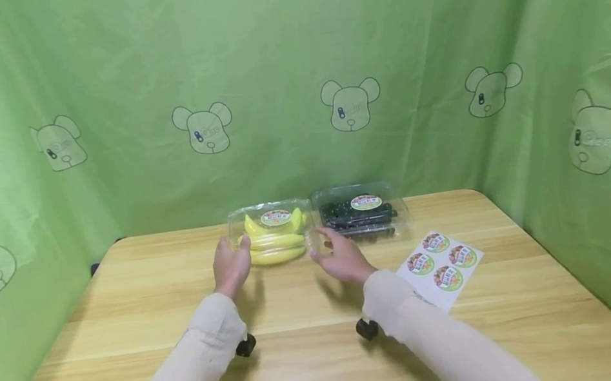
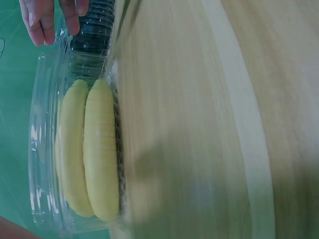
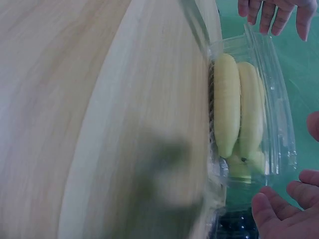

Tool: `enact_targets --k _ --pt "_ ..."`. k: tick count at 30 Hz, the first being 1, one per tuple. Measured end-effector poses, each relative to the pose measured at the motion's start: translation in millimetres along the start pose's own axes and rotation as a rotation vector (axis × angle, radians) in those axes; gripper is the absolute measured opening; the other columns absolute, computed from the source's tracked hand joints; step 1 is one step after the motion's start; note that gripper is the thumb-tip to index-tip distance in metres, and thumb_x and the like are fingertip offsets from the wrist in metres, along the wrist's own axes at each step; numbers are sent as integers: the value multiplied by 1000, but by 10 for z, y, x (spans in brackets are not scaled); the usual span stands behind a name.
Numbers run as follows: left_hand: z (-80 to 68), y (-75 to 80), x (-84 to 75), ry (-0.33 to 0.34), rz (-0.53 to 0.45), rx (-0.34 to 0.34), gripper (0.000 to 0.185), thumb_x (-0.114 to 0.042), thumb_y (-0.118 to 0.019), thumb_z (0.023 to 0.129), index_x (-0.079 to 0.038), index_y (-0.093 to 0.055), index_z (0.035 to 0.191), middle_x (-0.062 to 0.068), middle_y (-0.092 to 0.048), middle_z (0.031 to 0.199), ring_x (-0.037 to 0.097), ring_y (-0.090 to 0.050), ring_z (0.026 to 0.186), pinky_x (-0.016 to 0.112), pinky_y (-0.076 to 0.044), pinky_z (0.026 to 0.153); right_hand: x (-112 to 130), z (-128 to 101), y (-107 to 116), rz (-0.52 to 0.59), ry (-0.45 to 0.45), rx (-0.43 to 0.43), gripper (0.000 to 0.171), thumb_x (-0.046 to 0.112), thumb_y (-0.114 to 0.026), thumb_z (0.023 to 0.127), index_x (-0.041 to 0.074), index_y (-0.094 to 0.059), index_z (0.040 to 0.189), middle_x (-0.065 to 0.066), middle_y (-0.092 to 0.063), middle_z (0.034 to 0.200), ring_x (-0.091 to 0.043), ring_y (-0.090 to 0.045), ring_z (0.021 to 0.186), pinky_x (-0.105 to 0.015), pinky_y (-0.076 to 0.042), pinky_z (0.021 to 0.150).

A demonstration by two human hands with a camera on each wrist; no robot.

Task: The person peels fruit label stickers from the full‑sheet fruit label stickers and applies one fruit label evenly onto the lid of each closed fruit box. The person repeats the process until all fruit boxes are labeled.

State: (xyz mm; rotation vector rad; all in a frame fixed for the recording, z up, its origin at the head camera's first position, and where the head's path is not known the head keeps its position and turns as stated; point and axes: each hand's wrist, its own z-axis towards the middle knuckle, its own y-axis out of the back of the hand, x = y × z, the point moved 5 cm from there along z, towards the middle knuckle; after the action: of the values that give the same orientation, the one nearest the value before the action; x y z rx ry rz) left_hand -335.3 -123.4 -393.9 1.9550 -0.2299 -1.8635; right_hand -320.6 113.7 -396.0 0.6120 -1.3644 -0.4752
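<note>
A clear plastic clamshell box (image 1: 313,241) of yellow bananas (image 1: 278,256) stands at the far side of the table, a round sticker (image 1: 276,218) on its lid. Beside its left end is my left hand (image 1: 232,267), whose straight fingers show just off the box in the right wrist view. My right hand (image 1: 345,258) is at the other end, fingers spread and loosely bent, without a grip on it. The bananas (image 2: 101,149) lie lengthwise behind the clear wall. To the right sits a second clear box (image 1: 400,219) with dark contents, also bearing a round sticker (image 1: 366,202).
A white sheet (image 1: 444,298) with several round fruit stickers lies on the wooden table (image 1: 308,372), near my right forearm. Green curtains (image 1: 272,39) with printed bear heads hang behind and on both sides.
</note>
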Motion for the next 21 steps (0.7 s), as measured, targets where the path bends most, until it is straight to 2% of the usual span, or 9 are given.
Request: enact_targets --k 5,14,18,21 --pt "-88 61 -59 -58 72 2 77 -44 -44 98 3 -14 152 23 -16 157 40 -17 143 50 -13 117 -44 -97 138 9 39 -8 63 28 -61 94 7 -35 148 -23 -43 144 -39 -47 127 -52 -42 103" --pt "-262 216 -98 -188 197 12 77 -43 -47 98 2 -16 152 23 -15 157 42 -18 142 54 -16 116 -186 -330 422 -1 100 -66 58 21 -62 94 2 -39 144 -22 -46 142 -40 -47 126 -51 -42 103" --pt "-345 268 -130 -243 247 1 75 -42 -50 97 1 -21 151 23 -21 155 44 -25 138 58 -21 113 -222 -428 554 -44 123 -112 53 19 -62 94 -1 -43 139 -24 -50 136 -41 -50 122 -52 -44 101" --pt "-419 312 -154 -262 265 -10 70 -41 -52 96 1 -29 147 23 -30 151 44 -34 133 61 -22 111 -246 -497 654 -69 137 -158 47 17 -62 93 -3 -48 133 -23 -54 130 -39 -54 116 -52 -45 98"
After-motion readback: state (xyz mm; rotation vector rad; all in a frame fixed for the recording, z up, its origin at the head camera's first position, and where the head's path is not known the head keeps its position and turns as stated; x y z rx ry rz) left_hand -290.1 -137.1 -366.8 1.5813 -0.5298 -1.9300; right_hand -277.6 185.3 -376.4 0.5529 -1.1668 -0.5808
